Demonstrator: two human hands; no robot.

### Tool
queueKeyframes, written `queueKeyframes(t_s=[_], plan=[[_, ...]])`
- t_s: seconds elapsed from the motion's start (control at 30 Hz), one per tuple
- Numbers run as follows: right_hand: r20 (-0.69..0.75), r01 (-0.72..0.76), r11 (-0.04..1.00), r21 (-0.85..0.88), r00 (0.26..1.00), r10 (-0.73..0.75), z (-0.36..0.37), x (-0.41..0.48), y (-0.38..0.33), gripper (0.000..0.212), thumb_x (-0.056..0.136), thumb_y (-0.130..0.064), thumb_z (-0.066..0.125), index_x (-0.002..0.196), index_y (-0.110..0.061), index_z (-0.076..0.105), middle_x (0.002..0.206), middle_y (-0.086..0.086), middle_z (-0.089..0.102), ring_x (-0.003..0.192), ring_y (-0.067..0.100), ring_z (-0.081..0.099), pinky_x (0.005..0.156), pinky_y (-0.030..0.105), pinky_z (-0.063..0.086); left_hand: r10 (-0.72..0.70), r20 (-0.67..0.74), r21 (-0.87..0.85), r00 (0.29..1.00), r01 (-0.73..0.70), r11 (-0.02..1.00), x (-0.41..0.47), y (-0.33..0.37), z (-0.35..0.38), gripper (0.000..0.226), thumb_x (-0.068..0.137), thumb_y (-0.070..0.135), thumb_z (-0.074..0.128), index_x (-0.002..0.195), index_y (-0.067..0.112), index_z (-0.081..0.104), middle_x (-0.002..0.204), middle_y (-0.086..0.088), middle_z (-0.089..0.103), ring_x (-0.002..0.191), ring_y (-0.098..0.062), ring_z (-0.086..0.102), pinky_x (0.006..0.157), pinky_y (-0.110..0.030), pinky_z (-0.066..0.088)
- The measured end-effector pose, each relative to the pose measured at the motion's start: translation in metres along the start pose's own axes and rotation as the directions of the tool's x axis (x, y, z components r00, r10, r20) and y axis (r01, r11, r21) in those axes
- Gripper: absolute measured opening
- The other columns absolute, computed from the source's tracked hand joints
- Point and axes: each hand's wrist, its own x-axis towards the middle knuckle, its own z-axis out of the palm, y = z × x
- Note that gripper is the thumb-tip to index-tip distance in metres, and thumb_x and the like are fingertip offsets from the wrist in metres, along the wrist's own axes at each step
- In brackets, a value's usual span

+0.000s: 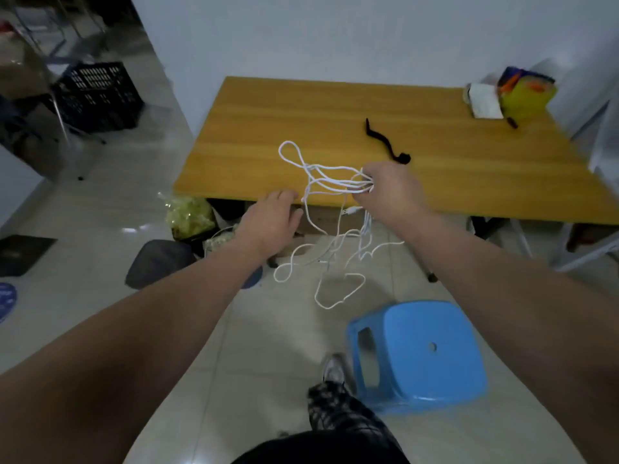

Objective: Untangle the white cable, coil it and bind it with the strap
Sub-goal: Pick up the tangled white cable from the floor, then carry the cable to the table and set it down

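- White and thin, the cable (331,180) was held bunched over the near edge of the wooden counter (335,108); one loop lay on the top and the rest hung in loose, tangled loops toward the floor
- Several strands were gripped together in the curled fingers of the right hand (392,192)
- The left hand (271,219) was seen at the counter edge, just beside a hanging strand, with its back to the camera; whether anything was pinched could not be told
- The black strap (385,142) was left lying on the counter just beyond the right hand, untouched
- The cable was judged light, limp and smooth, so loops would be expected to slide and snag on one another
- A connector (351,211) was visible just below the right hand; an end like this was judged the best place to take hold, so that it could be fed back through the loops
- Hard pulling was judged likely to tighten any knot
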Motion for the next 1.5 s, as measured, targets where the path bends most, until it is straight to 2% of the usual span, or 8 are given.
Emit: queueKeyframes(t_s=[0.17, 0.23, 0.3, 0.5, 0.63, 1.07, 1.33, 1.5], plan=[[0.005, -0.018, 0.999, 0.039, 1.000, 0.017, -0.019, 0.073, 0.031, 0.030, 0.083, -0.019, 0.057, 0.059, -0.015, 0.040, 0.058, 0.002, 0.043, 0.062, 0.025, 0.045, 0.047, 0.030, 0.025, -0.002, -0.002, -0.002, 1.000, 0.002, 1.000, 0.080, 0.016, -0.009, 0.041, 0.098, 0.026, 0.040, 0.136, 0.010, 0.042, 0.135, -0.011, 0.051, 0.125, -0.030, 0.044, 0.098, -0.039, 0.037], [-0.032, -0.058, 0.985, 0.163, 0.997, 0.064, -0.025, 0.101, 0.042, 0.020, 0.081, -0.020, 0.059, 0.068, -0.006, 0.053, 0.060, 0.008, 0.052, 0.058, 0.027, 0.053, 0.047, 0.032, 0.038, -0.003, -0.023, -0.024, 1.000, 0.003, 1.000, 0.107, 0.022, -0.013, 0.041, 0.098, 0.025, 0.041, 0.136, 0.008, 0.042, 0.136, -0.011, 0.050, 0.125, -0.031, 0.044, 0.100, -0.038, 0.035], [-0.054, -0.120, 0.924, 0.364, 0.987, 0.150, -0.032, 0.129, 0.048, 0.019, 0.081, -0.019, 0.063, 0.072, -0.004, 0.057, 0.056, 0.007, 0.053, 0.046, 0.022, 0.058, 0.043, 0.037, 0.052, 0.006, -0.044, -0.039, 0.999, -0.008, 0.999, 0.133, 0.026, -0.018, 0.041, 0.098, 0.026, 0.041, 0.135, 0.009, 0.042, 0.136, -0.011, 0.050, 0.124, -0.030, 0.045, 0.099, -0.038, 0.035], [-0.098, -0.151, 0.723, 0.674, 0.952, 0.290, -0.062, 0.212, 0.057, 0.030, 0.083, -0.019, 0.068, 0.062, -0.014, 0.047, 0.054, 0.010, 0.051, 0.032, 0.012, 0.056, 0.034, 0.021, 0.045, 0.104, -0.138, -0.064, 0.985, -0.113, 0.992, 0.226, 0.043, -0.045, 0.040, 0.097, 0.025, 0.045, 0.131, 0.005, 0.047, 0.130, -0.015, 0.054, 0.120, -0.033, 0.048, 0.100, -0.039, 0.035], [-0.201, -0.090, 0.719, 0.689, 0.930, 0.308, -0.087, 0.264, 0.061, 0.035, 0.081, -0.024, 0.070, 0.062, -0.011, 0.043, 0.052, 0.009, 0.053, 0.039, 0.019, 0.063, 0.042, 0.030, 0.053, 0.136, -0.169, -0.073, 0.976, -0.150, 0.986, 0.289, 0.050, -0.065, 0.044, 0.097, 0.026, 0.046, 0.135, 0.006, 0.042, 0.134, -0.014, 0.051, 0.125, -0.031, 0.045, 0.102, -0.036, 0.031], [-0.499, 0.246, 0.573, 0.782, 0.797, 0.339, -0.178, 0.399, 0.068, 0.029, 0.085, -0.016, 0.066, 0.073, -0.008, 0.040, 0.058, 0.012, 0.042, 0.042, 0.022, 0.061, 0.041, 0.021, 0.044, 0.292, -0.357, -0.122, 0.887, -0.355, 0.927, 0.444, 0.075, -0.140, 0.043, 0.099, 0.028, 0.041, 0.137, 0.008, 0.039, 0.136, -0.010, 0.049, 0.124, -0.028, 0.045, 0.099, -0.037, 0.036], [-0.403, 0.106, 0.616, 0.781, 0.839, 0.366, -0.131, 0.426, 0.138, 0.031, 0.085, -0.017, 0.066, 0.071, -0.009, 0.040, 0.054, 0.011, 0.045, 0.049, 0.028, 0.061, 0.047, 0.027, 0.049, 0.301, -0.280, -0.130, 0.912, -0.347, 0.929, 0.483, 0.083, -0.091, 0.041, 0.098, 0.026, 0.042, 0.134, 0.007, 0.043, 0.132, -0.011, 0.052, 0.122, -0.028, 0.046, 0.100, -0.037, 0.037], [-0.238, -0.055, 0.646, 0.761, 0.903, 0.358, -0.070, 0.437, 0.205, 0.025, 0.085, -0.017, 0.066, 0.076, -0.006, 0.046, 0.059, 0.017, 0.058, 0.044, 0.014, 0.059, 0.042, 0.019, 0.042, 0.260, -0.244, -0.146, 0.934, -0.301, 0.942, 0.503, 0.088, -0.029, 0.033, 0.097, 0.023, 0.044, 0.127, 0.008, 0.050, 0.121, -0.008, 0.056, 0.113, -0.023, 0.049, 0.095, -0.031, 0.036]])
